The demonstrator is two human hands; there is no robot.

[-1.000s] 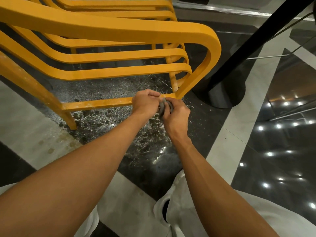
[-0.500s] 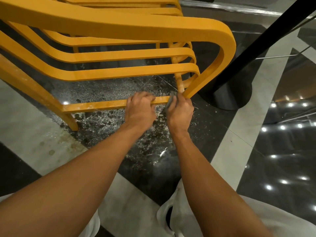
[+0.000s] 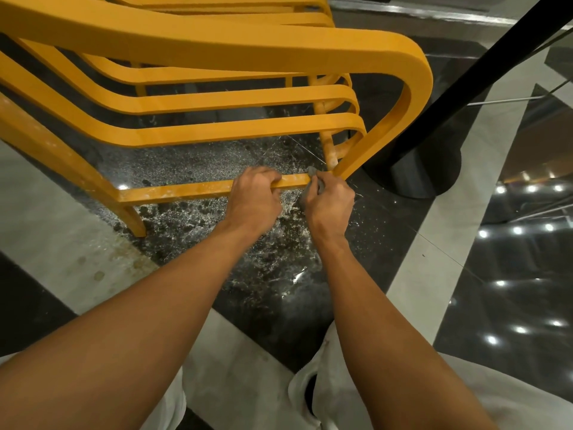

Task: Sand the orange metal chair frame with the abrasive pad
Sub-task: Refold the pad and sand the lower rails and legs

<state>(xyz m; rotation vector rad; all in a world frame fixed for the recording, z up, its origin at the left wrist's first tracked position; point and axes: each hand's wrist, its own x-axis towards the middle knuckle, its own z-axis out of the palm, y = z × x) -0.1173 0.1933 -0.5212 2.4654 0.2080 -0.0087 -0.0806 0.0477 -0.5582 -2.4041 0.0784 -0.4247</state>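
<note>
grey abrasive pad, pinched in right hand fingers, touches the orange chair frame rail gripped by left hand fingers.

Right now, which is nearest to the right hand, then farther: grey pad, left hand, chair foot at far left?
1. grey pad, gripped in the right hand.
2. left hand, just left, on the rail.
3. chair foot, far left.

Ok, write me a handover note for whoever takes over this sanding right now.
Left hand: grips the low crossbar of the orange chair frame, steadying it.
Right hand: holds the grey abrasive pad against the crossbar's right end, by the leg.
Done: crossbar shows pale scuffed patches.
Left: upper slats look evenly orange, probably unsanded.
</note>
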